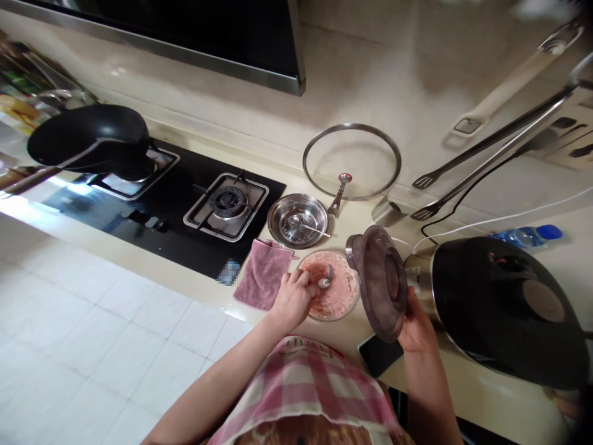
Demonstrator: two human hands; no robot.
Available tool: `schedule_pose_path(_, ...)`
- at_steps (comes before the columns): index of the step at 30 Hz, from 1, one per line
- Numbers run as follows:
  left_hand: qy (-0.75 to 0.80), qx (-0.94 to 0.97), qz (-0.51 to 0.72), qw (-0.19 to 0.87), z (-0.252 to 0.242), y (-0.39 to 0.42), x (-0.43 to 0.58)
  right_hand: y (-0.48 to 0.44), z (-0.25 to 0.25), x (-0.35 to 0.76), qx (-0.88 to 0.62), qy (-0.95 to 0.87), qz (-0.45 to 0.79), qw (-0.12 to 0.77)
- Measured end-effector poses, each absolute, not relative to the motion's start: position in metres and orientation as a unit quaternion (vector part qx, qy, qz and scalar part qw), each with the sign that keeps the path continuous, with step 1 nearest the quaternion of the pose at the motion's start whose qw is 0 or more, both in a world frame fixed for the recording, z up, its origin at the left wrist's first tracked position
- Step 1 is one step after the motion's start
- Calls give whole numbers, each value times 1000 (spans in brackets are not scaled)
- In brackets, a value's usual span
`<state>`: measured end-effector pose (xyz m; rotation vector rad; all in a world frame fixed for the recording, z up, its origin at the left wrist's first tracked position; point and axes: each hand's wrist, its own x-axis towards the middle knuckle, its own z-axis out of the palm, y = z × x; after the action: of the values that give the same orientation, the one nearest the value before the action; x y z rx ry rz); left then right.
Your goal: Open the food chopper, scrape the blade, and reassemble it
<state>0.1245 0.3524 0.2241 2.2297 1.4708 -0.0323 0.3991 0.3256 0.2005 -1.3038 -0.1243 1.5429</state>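
left hand [294, 300] over the bowl [330, 320], fingertips at the white-topped blade hub [323, 283] sunk in pink mince [345, 290]; cannot tell whether that grip is pinched on it or only touching. right hand [419, 321] clamped on the edge of a dark see-through lid [382, 284], held tilted, just right of the bowl. bowl sits on the counter [347, 228], between a pink towel [262, 275] and the lid, near the steel dish [278, 232].

risks, as judged: a grey blade shows close by the fingers; a slip on a greasy hub could cut them. pulling sideways might tip the bowl, no hand seen bracing its wall. lid held one-handed, by one edge: a loose hold could drop it onto the bowl's rim.
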Motion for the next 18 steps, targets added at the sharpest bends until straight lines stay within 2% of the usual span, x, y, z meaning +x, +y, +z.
schedule_pose_path(10, 553, 783, 138, 248, 212, 339, 98, 324, 173, 406, -558, -70, 635, 529)
schedule_pose_path(18, 579, 772, 96, 243, 220, 344, 109, 323, 184, 398, -553, -71, 630, 540)
